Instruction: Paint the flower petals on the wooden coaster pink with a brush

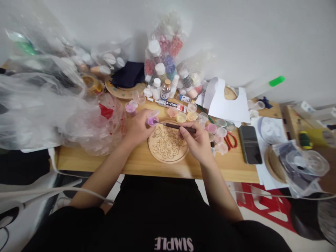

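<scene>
A round wooden disc (168, 144) with a raised gold floral outline lies on the wooden table (136, 162) in front of me. My left hand (139, 128) is closed on a small clear cup of purple beads or pigment (152, 119), tilted just above the disc's upper left edge. My right hand (198, 141) pinches a dark thin stick tool (178, 126), which lies nearly level with its tip reaching into the purple cup.
Several small cups of pink, yellow and orange material (191, 116) sit behind the disc, with a B-7000 glue tube (172, 104), small bottles (165, 89), red scissors (231, 140) and a phone (250, 144). Plastic bags (39, 105) crowd the left; papers and another disc (274, 164) lie right.
</scene>
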`<state>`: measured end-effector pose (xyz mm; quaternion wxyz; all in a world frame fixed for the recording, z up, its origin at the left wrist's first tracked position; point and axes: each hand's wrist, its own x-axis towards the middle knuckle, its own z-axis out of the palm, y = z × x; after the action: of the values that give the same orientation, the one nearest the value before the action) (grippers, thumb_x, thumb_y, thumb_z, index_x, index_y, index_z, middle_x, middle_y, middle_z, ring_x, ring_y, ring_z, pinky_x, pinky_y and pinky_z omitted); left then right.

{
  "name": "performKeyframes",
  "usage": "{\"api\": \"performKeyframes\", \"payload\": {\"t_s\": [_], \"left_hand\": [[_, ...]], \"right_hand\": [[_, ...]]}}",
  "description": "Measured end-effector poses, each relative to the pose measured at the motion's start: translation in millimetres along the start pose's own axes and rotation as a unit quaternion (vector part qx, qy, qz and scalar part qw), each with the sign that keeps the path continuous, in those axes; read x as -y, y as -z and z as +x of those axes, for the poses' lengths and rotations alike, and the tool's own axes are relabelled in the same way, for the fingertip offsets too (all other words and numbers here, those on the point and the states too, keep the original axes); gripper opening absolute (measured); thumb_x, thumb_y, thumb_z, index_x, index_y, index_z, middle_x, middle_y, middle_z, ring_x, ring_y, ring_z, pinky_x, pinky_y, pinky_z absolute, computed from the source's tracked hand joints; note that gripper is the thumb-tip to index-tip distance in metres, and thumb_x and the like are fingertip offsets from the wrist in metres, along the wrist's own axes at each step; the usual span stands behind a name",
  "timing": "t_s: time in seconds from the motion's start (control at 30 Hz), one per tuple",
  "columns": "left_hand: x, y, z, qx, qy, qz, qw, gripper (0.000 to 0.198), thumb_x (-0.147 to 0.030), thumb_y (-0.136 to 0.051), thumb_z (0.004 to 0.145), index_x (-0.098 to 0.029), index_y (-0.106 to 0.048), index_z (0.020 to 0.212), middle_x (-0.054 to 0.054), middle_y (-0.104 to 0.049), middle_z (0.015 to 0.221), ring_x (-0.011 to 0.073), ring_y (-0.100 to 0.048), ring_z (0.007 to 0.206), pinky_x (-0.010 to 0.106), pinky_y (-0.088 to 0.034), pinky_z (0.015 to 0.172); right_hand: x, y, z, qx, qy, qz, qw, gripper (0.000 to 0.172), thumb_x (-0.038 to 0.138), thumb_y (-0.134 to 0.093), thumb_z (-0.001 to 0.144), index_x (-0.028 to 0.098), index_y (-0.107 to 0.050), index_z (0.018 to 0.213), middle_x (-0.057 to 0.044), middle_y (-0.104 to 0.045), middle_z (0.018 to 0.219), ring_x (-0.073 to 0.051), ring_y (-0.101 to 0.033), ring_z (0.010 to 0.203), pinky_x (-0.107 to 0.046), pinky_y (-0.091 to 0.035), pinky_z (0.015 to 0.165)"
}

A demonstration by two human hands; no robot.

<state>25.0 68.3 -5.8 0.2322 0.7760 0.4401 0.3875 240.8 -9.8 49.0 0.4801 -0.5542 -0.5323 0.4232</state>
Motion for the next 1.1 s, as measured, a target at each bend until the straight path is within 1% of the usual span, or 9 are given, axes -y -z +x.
{"api": "performKeyframes", "payload": {"t_s": [0.17, 0.27, 0.33, 0.43, 0.57, 0.67, 0.77, 0.9, 1.1], "left_hand": [[0.1, -0.1, -1.2, -0.009, -0.002, 0.009, 1.000, 0.028, -0.014, -0.071, 0.078, -0.020, -0.065, 0.105, 0.004, -0.075, 0.101, 0.0204, -0.072, 0.090, 0.033, -0.059, 0.080], [-3.0, 0.0, -0.9, -0.009, -0.009, 0.003, 1.000, 0.025, -0.014, -0.069, 0.079, -0.019, -0.066, 0.104, 0.004, -0.076, 0.101, 0.0197, -0.073, 0.091, 0.032, -0.060, 0.082], [-5.1, 0.1, -0.4, -0.006, -0.011, -0.002, 1.000, 0.024, -0.014, -0.070, 0.080, -0.019, -0.067, 0.103, 0.005, -0.077, 0.101, 0.0194, -0.073, 0.091, 0.032, -0.060, 0.083], [-8.1, 0.8, 0.1, 0.005, -0.001, -0.009, 1.000, 0.025, -0.016, -0.073, 0.080, -0.018, -0.067, 0.104, 0.006, -0.077, 0.102, 0.0196, -0.073, 0.092, 0.032, -0.061, 0.085], [-12.9, 2.8, 0.3, 0.023, 0.038, -0.007, 0.999, 0.025, -0.019, -0.072, 0.082, -0.017, -0.069, 0.107, 0.006, -0.078, 0.107, 0.0207, -0.074, 0.097, 0.034, -0.061, 0.090], [-15.1, 3.7, 0.4, 0.030, 0.058, -0.007, 0.998, 0.029, -0.021, -0.072, 0.082, -0.017, -0.070, 0.111, 0.007, -0.078, 0.113, 0.0218, -0.073, 0.101, 0.036, -0.060, 0.095], [-15.6, 3.3, 0.5, 0.031, 0.066, -0.011, 0.997, 0.033, -0.023, -0.072, 0.081, -0.017, -0.070, 0.114, 0.006, -0.078, 0.114, 0.0222, -0.073, 0.103, 0.036, -0.060, 0.095], [-14.9, 2.3, 0.6, 0.034, 0.060, -0.015, 0.997, 0.034, -0.022, -0.071, 0.081, -0.018, -0.070, 0.115, 0.006, -0.078, 0.114, 0.0220, -0.073, 0.102, 0.036, -0.061, 0.095], [-13.3, 1.0, 0.5, 0.031, 0.041, -0.025, 0.998, 0.036, -0.021, -0.073, 0.081, -0.015, -0.070, 0.116, 0.007, -0.079, 0.112, 0.0221, -0.074, 0.100, 0.035, -0.060, 0.094]], "right_hand": [[-11.6, -1.1, 2.1, 0.001, -0.051, 0.117, 0.992, 0.041, 0.061, -0.080, 0.079, 0.024, -0.068, 0.090, 0.003, -0.069, 0.068, -0.014, -0.065, 0.060, -0.032, -0.057, 0.063], [-14.8, -3.3, 1.2, -0.008, -0.073, 0.157, 0.985, 0.042, 0.061, -0.084, 0.074, 0.025, -0.069, 0.088, 0.003, -0.070, 0.066, -0.014, -0.064, 0.059, -0.031, -0.056, 0.061], [-15.8, -3.8, 0.4, -0.023, -0.075, 0.171, 0.982, 0.041, 0.060, -0.085, 0.074, 0.025, -0.070, 0.088, 0.003, -0.069, 0.066, -0.014, -0.063, 0.058, -0.032, -0.056, 0.061], [-16.9, -2.9, -0.3, -0.043, -0.071, 0.175, 0.981, 0.040, 0.059, -0.085, 0.074, 0.025, -0.070, 0.088, 0.003, -0.068, 0.065, -0.014, -0.062, 0.058, -0.032, -0.056, 0.061], [-19.2, -0.6, -0.7, -0.051, -0.058, 0.164, 0.983, 0.039, 0.059, -0.083, 0.075, 0.025, -0.070, 0.089, 0.004, -0.067, 0.065, -0.014, -0.062, 0.058, -0.031, -0.055, 0.060], [-20.6, 0.4, -1.6, -0.057, -0.057, 0.144, 0.986, 0.040, 0.061, -0.082, 0.076, 0.026, -0.069, 0.089, 0.003, -0.068, 0.065, -0.016, -0.064, 0.060, -0.032, -0.056, 0.060], [-21.3, 0.8, -3.1, -0.062, -0.056, 0.138, 0.987, 0.040, 0.061, -0.081, 0.076, 0.025, -0.068, 0.089, 0.003, -0.068, 0.065, -0.016, -0.064, 0.059, -0.032, -0.057, 0.060], [-21.6, 1.4, -4.7, -0.060, -0.051, 0.149, 0.986, 0.037, 0.057, -0.081, 0.078, 0.025, -0.069, 0.090, 0.003, -0.068, 0.066, -0.016, -0.064, 0.060, -0.032, -0.056, 0.060], [-22.6, 2.6, -4.8, -0.061, -0.036, 0.171, 0.983, 0.030, 0.052, -0.081, 0.080, 0.025, -0.070, 0.089, 0.003, -0.066, 0.065, -0.014, -0.063, 0.060, -0.030, -0.054, 0.060]]}}
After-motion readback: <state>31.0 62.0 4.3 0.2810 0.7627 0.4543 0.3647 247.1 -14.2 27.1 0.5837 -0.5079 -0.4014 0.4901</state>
